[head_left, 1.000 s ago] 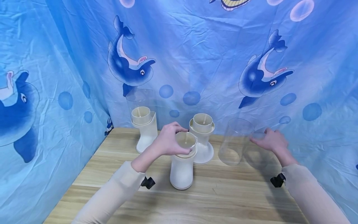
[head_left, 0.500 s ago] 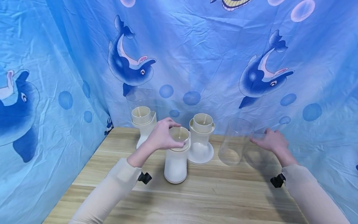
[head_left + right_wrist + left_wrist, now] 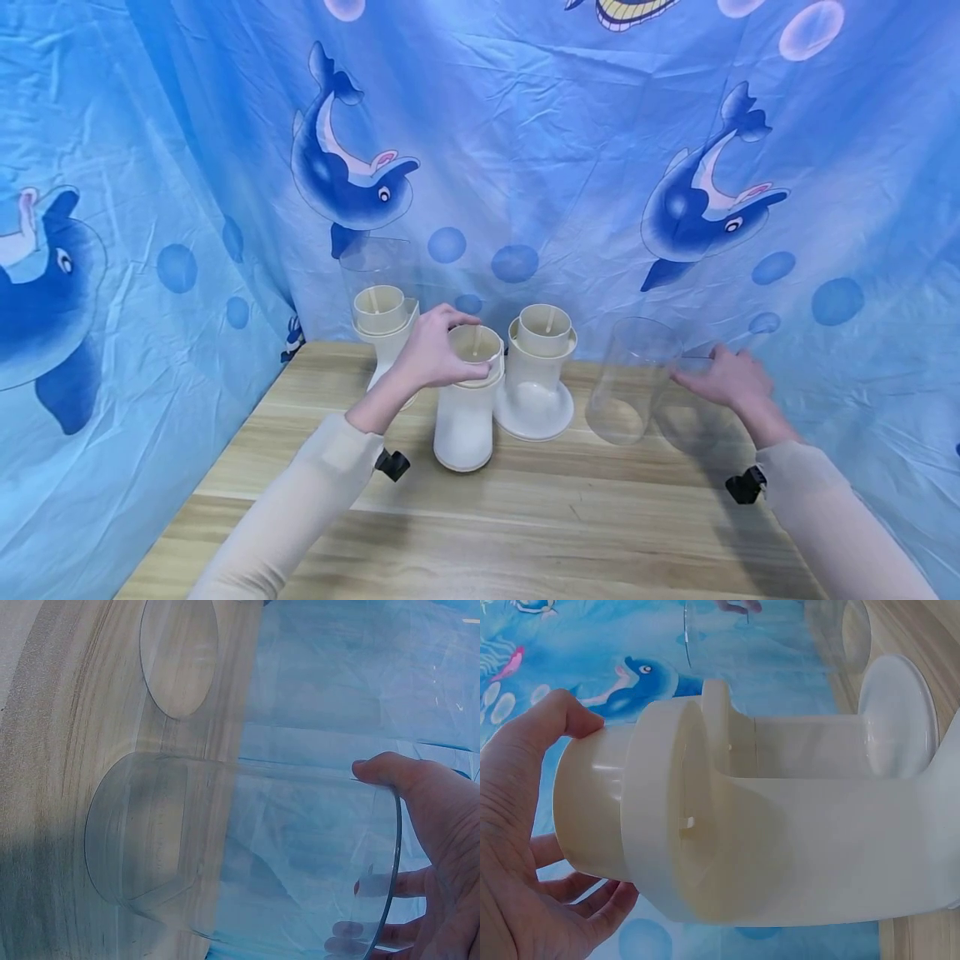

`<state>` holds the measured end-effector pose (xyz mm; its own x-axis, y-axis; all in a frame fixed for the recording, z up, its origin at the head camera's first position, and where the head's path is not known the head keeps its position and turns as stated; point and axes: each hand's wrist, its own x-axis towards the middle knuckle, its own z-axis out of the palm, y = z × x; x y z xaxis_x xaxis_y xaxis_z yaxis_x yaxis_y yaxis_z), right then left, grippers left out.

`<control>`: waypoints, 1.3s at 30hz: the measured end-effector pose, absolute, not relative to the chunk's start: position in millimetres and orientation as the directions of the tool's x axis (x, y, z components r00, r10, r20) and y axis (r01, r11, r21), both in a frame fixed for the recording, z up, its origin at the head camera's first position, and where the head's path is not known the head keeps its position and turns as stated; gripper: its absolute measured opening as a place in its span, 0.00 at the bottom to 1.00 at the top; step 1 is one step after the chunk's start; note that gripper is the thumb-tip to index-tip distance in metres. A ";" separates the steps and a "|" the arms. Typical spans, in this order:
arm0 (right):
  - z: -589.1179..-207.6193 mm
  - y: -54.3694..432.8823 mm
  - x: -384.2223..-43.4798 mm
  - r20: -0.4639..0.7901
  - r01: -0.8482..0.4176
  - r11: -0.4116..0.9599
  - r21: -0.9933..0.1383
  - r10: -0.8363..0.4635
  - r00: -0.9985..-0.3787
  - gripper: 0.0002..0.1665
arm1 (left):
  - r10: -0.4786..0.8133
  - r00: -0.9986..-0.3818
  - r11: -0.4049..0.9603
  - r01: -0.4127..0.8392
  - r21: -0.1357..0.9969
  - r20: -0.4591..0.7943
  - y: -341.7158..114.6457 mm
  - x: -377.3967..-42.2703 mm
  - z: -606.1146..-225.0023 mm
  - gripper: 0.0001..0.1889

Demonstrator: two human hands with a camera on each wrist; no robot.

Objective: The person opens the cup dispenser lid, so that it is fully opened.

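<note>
My left hand (image 3: 437, 350) grips the round upper collar of a white dispenser-like stand (image 3: 463, 429), thumb on one side and fingers on the other. The left wrist view shows the thumb and fingers around the cream-coloured collar (image 3: 592, 802), the stand's body running to the right. On the right, my right hand (image 3: 731, 379) holds the upper rim of a clear cylinder (image 3: 300, 855), thumb outside and fingertips seen through the wall. That cylinder stands upright on the table. Just left of it stands another clear cylinder (image 3: 626, 392).
A second white stand (image 3: 536, 408) with a round foot stands right of the held one. Behind on the left is a third stand (image 3: 381, 350), with a clear cylinder (image 3: 367, 262) at its top. The wooden table (image 3: 525, 533) meets a blue dolphin-print cloth (image 3: 570, 167).
My left hand has moved the gripped white stand back and to the left, toward the far cloth. The right hand and its clear cylinder have stayed in place.
</note>
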<state>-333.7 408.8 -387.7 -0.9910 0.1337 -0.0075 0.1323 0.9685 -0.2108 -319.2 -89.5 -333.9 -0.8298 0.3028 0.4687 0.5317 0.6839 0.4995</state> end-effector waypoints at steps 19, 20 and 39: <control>-387.4 410.2 -335.8 -0.011 0.127 0.970 -0.207 0.128 -0.992 0.76 | 0.250 -0.860 0.642 0.491 0.589 0.445 -104.3 -356.4 -349.2 0.39; -387.6 410.2 -336.1 -0.009 0.125 0.971 -0.206 0.125 -0.992 0.76 | 0.250 -0.860 0.640 0.492 0.590 0.446 -104.8 -357.8 -348.9 0.39; -389.6 411.3 -339.4 0.005 0.119 0.974 -0.194 0.123 -0.992 0.78 | 0.239 -0.881 0.658 0.456 0.600 0.407 -111.9 -382.3 -346.3 0.40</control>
